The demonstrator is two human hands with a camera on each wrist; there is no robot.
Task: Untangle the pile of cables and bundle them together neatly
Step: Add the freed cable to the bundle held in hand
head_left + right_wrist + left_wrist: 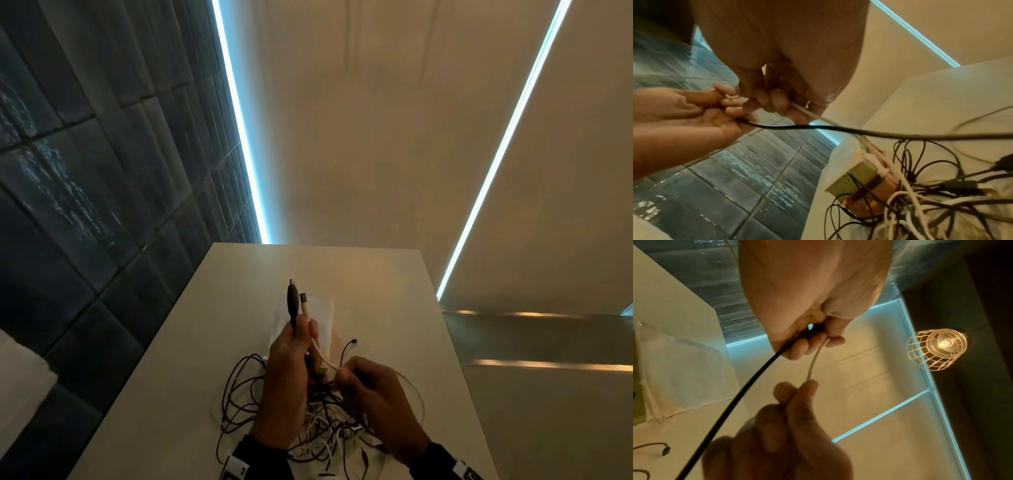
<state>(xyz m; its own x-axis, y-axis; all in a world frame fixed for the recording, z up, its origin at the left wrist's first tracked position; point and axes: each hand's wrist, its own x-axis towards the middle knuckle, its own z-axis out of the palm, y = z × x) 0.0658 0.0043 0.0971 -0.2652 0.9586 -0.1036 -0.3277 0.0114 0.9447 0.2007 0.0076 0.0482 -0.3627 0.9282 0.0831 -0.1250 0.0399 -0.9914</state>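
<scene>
Cables (308,421) heaped in one tangle on counter (394,308). Two ends, one black (293,301), one white (306,306), gripped upright in left hand (287,373). White cable (813,363) pinched by right hand (373,394).

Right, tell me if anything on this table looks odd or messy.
The cable pile on the table is a knot of black and white leads. The left hand holds a black cable and a white cable end up; the right hand pinches the white one. No damage visible.
</scene>
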